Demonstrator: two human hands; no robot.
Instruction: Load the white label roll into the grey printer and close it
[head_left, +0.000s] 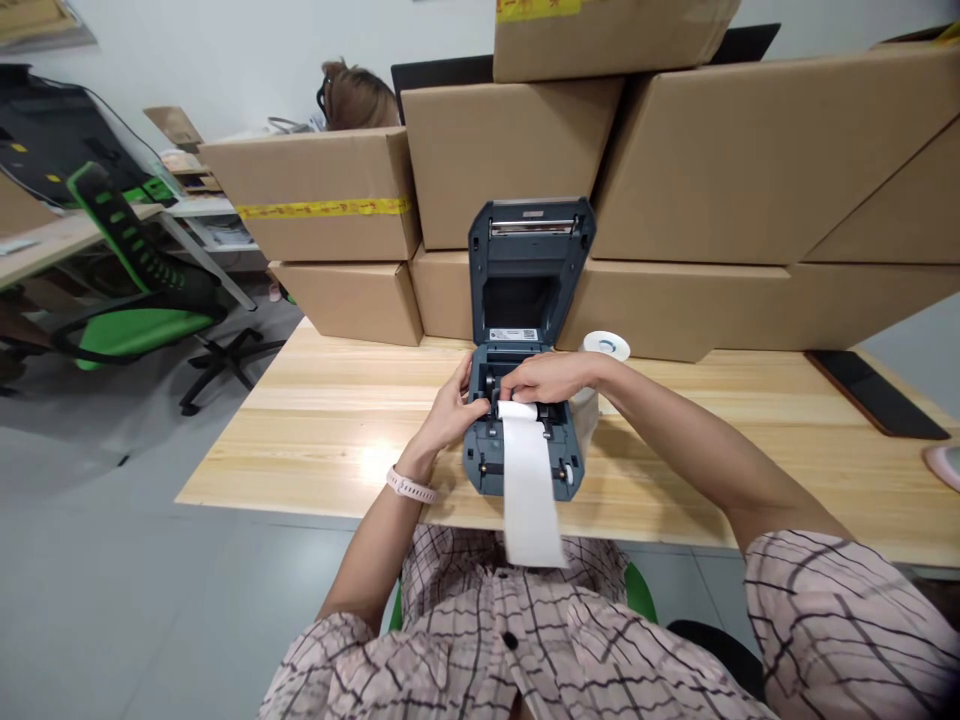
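A dark grey label printer [486,482] stands near the table's front edge, its lid [517,250] swung up and back. Inside it sits a roll of white label paper [517,411]. A loose paper strip [531,490] runs from the roll over the printer's front and hangs past the table edge. My left hand [450,408] grips the printer's left side, thumb over the inner rim near the roll holder. Fingers of my right hand [551,376] bend down onto the back of the roll; the fingertips are partly hidden.
Stacked cardboard boxes [495,150] line the table's back. Another white roll [606,345] stands behind my right wrist. A dark phone-like slab [874,393] lies at the right. A green office chair [142,330] is at the left, and a person's head [358,97] shows behind the boxes.
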